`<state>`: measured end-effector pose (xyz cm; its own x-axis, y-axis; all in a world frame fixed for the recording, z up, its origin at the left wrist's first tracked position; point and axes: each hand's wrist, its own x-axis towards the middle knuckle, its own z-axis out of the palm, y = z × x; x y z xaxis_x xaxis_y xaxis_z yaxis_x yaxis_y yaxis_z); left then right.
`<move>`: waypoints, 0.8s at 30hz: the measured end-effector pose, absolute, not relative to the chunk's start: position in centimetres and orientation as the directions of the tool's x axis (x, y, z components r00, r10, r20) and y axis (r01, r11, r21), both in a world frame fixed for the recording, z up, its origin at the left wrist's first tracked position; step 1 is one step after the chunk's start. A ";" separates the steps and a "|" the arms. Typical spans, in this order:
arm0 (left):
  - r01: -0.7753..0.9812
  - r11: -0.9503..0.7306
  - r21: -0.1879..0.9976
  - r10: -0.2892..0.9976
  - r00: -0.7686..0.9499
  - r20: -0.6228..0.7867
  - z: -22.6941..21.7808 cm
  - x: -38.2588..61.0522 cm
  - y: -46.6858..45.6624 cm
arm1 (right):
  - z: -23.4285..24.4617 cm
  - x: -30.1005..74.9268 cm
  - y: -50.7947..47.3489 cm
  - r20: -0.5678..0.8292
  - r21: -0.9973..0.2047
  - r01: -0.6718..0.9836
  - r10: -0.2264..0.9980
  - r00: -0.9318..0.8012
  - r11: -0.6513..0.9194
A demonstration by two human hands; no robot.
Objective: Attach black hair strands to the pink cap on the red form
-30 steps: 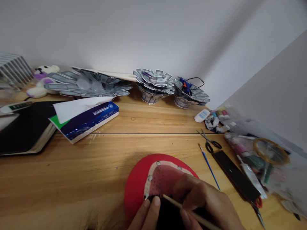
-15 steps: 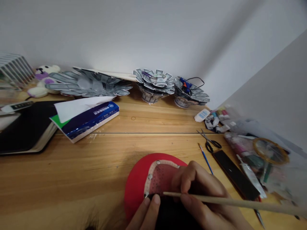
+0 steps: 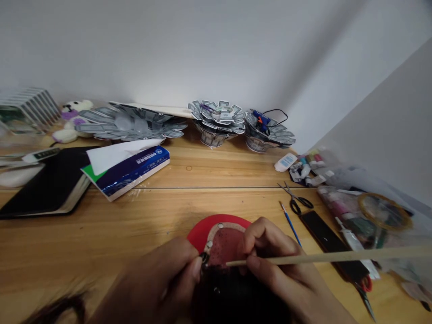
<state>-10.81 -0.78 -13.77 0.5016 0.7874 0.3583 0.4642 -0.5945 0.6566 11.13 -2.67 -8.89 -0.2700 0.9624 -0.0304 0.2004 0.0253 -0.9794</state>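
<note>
A red round piece lies on the wooden table near the front edge, with a pinkish dotted patch edged in pale trim and small silver studs. My right hand is closed on a long thin wooden stick, whose tip rests at the patch's lower edge. My left hand pinches the dark lower rim of the piece at a stud; what lies between its fingertips is hidden. A dark mass below the patch is blurred.
Blue tissue pack and black notebook at left. Paper flower bowls, a blue glue gun and a plush bear along the wall. Scissors, thin blue brush, black case and bagged paint tubes at right.
My left hand has come further into view and now covers the red piece's left side. The stick has swung from steep to nearly level, pointing right. The view shifted slightly rightward.
</note>
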 end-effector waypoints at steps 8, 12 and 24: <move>0.262 0.092 0.961 0.777 0.584 -0.234 -13.0 -9.6 -0.4 | -9.4 11.4 -2.8 -0.007 -0.979 0.198 0.960 -0.281 0.050; 0.140 0.154 0.978 0.707 0.676 -0.208 -13.5 -9.2 0.1 | -9.7 11.4 -2.7 0.013 -0.981 0.180 0.955 -0.297 0.069; 0.287 0.015 0.958 0.729 0.652 -0.207 -13.8 -8.6 0.4 | -10.0 11.4 -2.4 0.025 -0.989 0.128 0.951 -0.308 0.067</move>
